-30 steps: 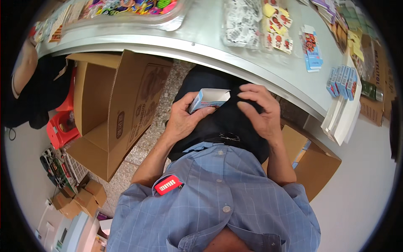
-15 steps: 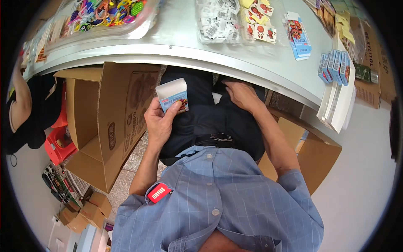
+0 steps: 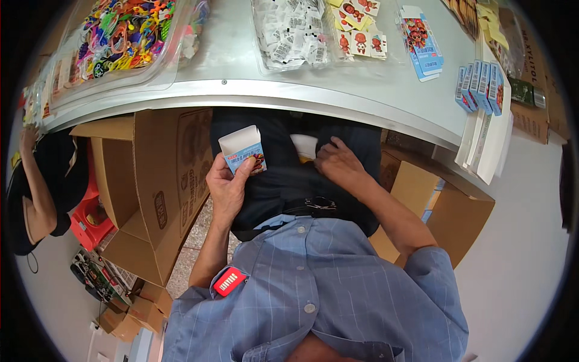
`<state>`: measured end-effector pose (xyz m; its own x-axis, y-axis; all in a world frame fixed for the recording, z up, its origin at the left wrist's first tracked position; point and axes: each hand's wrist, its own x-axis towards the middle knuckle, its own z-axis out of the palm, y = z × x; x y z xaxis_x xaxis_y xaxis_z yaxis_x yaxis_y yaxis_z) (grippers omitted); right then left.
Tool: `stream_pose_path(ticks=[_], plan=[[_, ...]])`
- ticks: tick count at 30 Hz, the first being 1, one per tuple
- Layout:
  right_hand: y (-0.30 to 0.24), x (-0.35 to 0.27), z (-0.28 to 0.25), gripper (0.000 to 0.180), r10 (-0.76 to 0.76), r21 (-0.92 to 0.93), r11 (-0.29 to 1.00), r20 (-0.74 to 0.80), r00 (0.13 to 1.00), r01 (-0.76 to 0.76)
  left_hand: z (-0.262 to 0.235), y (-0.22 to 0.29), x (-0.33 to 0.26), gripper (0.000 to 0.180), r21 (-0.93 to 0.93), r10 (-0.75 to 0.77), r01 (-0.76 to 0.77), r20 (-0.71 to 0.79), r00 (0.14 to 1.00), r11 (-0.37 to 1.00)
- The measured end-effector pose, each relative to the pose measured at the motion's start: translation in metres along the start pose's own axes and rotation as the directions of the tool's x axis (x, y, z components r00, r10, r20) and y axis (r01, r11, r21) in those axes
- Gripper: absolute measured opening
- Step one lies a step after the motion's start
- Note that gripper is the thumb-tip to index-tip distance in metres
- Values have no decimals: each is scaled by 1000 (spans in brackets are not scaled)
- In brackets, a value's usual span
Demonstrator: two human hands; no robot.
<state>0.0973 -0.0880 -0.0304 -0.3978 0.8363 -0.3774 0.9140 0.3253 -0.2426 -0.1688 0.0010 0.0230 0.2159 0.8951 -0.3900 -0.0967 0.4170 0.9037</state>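
Small open-topped blue-and-white carton point(image 3: 242, 151)

I can't see the fingertips of my right hand point(image 3: 339, 164); they sink between my legs beside a white item point(image 3: 305, 146) mostly hidden under the table point(image 3: 362, 99). My left hand point(image 3: 228, 188) covers the box's point(image 3: 243, 151) lower back. The tray point(image 3: 120, 45) of coloured pieces is cut off at the top edge, its contents too small to tell apart.

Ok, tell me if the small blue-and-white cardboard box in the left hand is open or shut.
Open: the small blue-and-white cardboard box has its white top flap raised.
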Motion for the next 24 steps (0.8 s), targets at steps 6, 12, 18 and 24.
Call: stream_pose_path(ticks=[6, 12, 18, 24], plan=[[-3, -16, -47, 21, 60, 331, 943, -92, 994, -26, 10, 7, 9, 29, 2, -2, 2, 150, 989, 1000], [-22, -20, -128, 24, 326, 758, 652, -295, 898, 13, 19, 23, 15, 36, 82, 155, -189, 317, 936, 978], [-14, -9, -163, 23, 360, 733, 668, -471, 805, 130, 22, 34, 19, 38, 95, 263, -314, 353, 898, 945], [3, 13, -197, 14, 351, 641, 738, -633, 690, 212, 27, 47, 8, 37, -47, 31, -21, 234, 972, 999]])
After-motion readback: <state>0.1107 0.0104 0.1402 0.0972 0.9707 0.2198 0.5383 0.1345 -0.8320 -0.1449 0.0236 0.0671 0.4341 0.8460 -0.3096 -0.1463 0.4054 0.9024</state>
